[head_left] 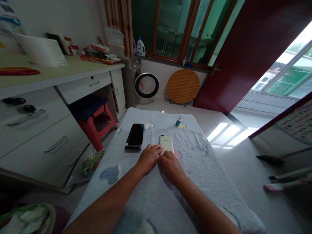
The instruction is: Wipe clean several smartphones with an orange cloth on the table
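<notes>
A white phone (166, 142) lies back up on a pale blue cloth-covered table (200, 162). My left hand (148, 158) and my right hand (170, 164) rest side by side at its near end, fingertips touching its lower edge. Whether either hand grips it I cannot tell. A black phone (135, 136) lies screen up to the left, apart from both hands. A crumpled white wipe (149, 125) sits just beyond it. A small spray bottle (178, 120) with a blue cap stands at the far edge beside a yellow scrap (182, 126).
A white desk with drawers (48, 123) runs along the left, a red stool (97, 122) under it. A washing machine (143, 84) and a round wooden tabletop (182, 86) stand against the far wall. The open dark red door (243, 55) is on the right.
</notes>
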`<state>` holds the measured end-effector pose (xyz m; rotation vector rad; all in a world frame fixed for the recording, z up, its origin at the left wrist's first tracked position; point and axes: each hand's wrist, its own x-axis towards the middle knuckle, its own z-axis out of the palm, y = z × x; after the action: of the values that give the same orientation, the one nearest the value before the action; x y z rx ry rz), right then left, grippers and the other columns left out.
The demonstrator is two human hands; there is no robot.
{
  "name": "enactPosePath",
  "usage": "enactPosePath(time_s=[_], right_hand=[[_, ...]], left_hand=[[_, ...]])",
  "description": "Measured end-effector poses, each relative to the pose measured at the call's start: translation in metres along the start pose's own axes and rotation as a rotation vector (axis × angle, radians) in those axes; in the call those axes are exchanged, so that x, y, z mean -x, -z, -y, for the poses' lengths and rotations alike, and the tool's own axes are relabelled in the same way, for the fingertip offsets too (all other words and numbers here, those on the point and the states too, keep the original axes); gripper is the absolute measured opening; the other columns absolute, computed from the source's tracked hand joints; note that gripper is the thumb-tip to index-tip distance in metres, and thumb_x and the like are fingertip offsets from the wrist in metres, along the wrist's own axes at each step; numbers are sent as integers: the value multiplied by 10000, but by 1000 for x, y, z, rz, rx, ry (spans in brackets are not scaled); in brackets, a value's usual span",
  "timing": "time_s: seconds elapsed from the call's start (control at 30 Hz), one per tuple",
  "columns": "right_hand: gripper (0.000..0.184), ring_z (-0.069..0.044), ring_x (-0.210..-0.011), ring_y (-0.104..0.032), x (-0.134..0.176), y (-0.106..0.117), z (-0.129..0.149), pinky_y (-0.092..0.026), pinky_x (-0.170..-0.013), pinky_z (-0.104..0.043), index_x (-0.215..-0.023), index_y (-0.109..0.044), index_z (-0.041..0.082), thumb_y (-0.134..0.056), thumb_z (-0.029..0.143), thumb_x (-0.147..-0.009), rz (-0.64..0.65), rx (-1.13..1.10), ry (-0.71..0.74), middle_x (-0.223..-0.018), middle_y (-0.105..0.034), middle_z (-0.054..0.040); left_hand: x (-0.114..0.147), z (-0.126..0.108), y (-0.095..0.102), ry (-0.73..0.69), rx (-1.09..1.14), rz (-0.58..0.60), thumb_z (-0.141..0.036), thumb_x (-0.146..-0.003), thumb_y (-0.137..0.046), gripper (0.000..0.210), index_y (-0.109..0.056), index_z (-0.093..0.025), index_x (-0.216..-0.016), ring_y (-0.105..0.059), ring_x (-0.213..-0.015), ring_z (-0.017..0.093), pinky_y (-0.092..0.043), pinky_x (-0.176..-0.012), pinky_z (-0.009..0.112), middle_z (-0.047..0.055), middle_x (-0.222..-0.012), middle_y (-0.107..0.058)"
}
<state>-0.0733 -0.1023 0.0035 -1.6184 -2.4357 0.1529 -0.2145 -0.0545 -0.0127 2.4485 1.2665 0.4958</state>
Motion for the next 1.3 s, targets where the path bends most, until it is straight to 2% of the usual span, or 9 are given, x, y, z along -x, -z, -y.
enactPosePath(time_s=[0.13, 0.27, 0.47, 0.6, 0.8, 0.93, 1.07, 1.2, 1.3], right_hand=[[179, -196, -907, -491, -5, -3, 7, -392, -813, -290, -1042, -637, 165, -510, 152, -916, -36, 6, 19, -1055, -599, -82], [161, -182, -845, -492, 6, 5, -9, -380, -795, -280, -901, -677, 178, -517, 186, -922, -8, 4, -15, -906, -602, -65], [227, -158, -840, -496, 13, 16, -41, -363, -765, -241, -862, -699, 200, -488, 223, -943, -60, -45, -125, -862, -596, -44], [278, -154, -868, -510, -15, 15, -59, -351, -793, -239, -869, -704, 189, -451, 255, -963, -91, -2, -156, -878, -610, -53], [256, -153, -880, -537, -71, 8, -79, -322, -832, -251, -906, -707, 176, -461, 233, -951, -100, 58, -229, -902, -649, -66], [281, -160, -877, -544, -87, 2, -81, -309, -834, -265, -911, -703, 170, -432, 226, -961, -102, 77, -204, -922, -669, -74], [301, -153, -912, -548, -75, -1, -71, -309, -851, -267, -944, -686, 173, -388, 194, -975, -97, 39, -77, -1006, -669, -72], [255, -158, -929, -533, -37, 1, -51, -330, -872, -272, -1026, -663, 191, -417, 232, -973, -81, -22, 105, -1104, -649, -60], [234, -164, -943, -523, -8, 6, -38, -356, -866, -273, -1099, -640, 230, -453, 256, -961, -36, -102, 168, -1160, -639, -45]], left_hand=[[1, 0, 2, -10, 29, -3, -136, -873, -451, 417, -584, -261, -1249, -471, -1169, 194, -375, -1009, 326, 4, -1367, -540], [1, -1, 4, 6, -9, 15, -80, -804, -447, 506, -576, -251, -1263, -476, -1164, 210, -392, -995, 342, -5, -1389, -523], [6, -6, 7, -10, -38, 16, -301, -755, -614, 561, -534, -211, -1303, -452, -1191, 274, -394, -1004, 391, 47, -1417, -490], [6, -8, 8, -5, -38, 24, -420, -806, -615, 522, -531, -247, -1292, -456, -1187, 281, -394, -996, 416, 35, -1415, -491], [3, -7, 8, 11, -43, 40, -387, -844, -605, 466, -528, -271, -1289, -460, -1181, 266, -397, -988, 411, 22, -1412, -494], [3, -6, 8, 10, -38, 42, -385, -829, -634, 479, -535, -260, -1280, -463, -1174, 262, -396, -995, 399, 18, -1401, -506], [3, -4, 4, 19, -24, 28, -365, -824, -645, 513, -487, -253, -1300, -450, -1213, 255, -381, -1014, 396, 38, -1396, -502], [3, -2, -3, 76, 1, -41, -348, -808, -649, 620, -362, -236, -1346, -420, -1280, 253, -364, -1041, 404, 86, -1400, -451], [3, -2, -5, 83, 39, -83, -349, -802, -638, 660, -296, -237, -1355, -411, -1295, 260, -377, -1036, 425, 109, -1397, -416]])
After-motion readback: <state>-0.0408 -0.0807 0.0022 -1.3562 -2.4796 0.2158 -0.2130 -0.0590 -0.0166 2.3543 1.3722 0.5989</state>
